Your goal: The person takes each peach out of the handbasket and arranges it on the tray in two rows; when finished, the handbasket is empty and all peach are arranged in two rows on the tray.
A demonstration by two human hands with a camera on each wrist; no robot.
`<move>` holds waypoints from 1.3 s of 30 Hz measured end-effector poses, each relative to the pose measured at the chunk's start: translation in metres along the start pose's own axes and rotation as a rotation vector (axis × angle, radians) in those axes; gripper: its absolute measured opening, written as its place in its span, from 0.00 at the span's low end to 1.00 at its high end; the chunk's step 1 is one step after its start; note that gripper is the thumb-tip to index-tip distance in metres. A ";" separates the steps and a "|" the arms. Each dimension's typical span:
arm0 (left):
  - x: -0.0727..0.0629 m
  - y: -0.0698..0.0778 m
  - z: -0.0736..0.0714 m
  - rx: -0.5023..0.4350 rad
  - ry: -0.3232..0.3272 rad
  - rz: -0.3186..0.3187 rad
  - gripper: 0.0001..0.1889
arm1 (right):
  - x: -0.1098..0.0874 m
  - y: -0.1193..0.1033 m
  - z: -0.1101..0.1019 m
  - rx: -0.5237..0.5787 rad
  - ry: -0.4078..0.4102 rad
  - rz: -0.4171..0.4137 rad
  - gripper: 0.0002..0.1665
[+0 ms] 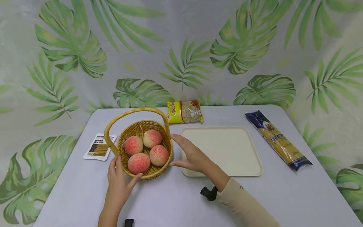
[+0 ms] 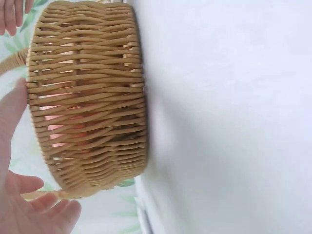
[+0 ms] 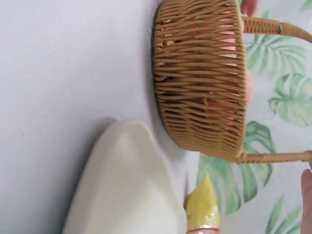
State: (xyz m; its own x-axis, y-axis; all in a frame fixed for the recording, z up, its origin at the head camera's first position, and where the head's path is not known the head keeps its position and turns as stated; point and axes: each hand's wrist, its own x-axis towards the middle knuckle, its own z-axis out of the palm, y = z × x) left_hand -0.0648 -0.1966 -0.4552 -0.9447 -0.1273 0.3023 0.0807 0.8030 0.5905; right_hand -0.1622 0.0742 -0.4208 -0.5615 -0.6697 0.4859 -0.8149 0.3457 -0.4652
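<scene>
A round wicker basket point(image 1: 155, 174) with a tall arched handle stands on the table, holding several pink peaches point(image 1: 138, 163). At its near left side is my left hand point(image 1: 119, 183), with the thumb point(image 2: 13, 107) against the rim and the fingers lying loosely near the handle's base. My right hand point(image 1: 195, 156) is on the other side, thumb and fingers spread; its fingertips come close to the handle's right base, and I cannot tell whether they touch. In the right wrist view only a bit of that hand shows at the right edge, beside the basket point(image 3: 200, 73).
A cream tray point(image 1: 224, 151) lies right of the basket, partly under my right hand. Behind stands a yellow food packet point(image 1: 184, 112). A small white and brown pouch point(image 1: 99, 147) lies at left, a long blue and gold pasta packet point(image 1: 278, 140) at right.
</scene>
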 end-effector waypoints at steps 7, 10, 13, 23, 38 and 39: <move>-0.003 -0.007 0.005 -0.131 -0.056 -0.108 0.50 | 0.005 0.005 0.019 0.046 -0.040 0.107 0.51; -0.003 -0.008 0.006 -0.165 -0.083 -0.146 0.50 | 0.005 0.006 0.024 0.050 -0.049 0.130 0.51; -0.002 -0.008 0.006 -0.184 -0.103 -0.173 0.50 | 0.006 0.007 0.029 0.054 -0.052 0.142 0.50; -0.003 -0.009 0.008 -0.279 -0.101 -0.206 0.51 | 0.009 0.007 0.042 0.063 -0.102 0.196 0.48; -0.003 -0.007 0.011 -0.424 -0.052 -0.211 0.50 | 0.034 0.003 0.040 0.073 -0.276 0.296 0.45; -0.003 -0.007 0.011 -0.427 -0.051 -0.212 0.50 | 0.036 0.003 0.040 0.072 -0.291 0.304 0.45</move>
State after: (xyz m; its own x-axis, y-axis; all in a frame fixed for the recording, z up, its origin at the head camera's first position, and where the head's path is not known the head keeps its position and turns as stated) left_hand -0.0664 -0.1953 -0.4687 -0.9679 -0.2252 0.1116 -0.0018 0.4501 0.8930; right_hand -0.1790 0.0247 -0.4338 -0.7022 -0.7057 0.0942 -0.6005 0.5159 -0.6109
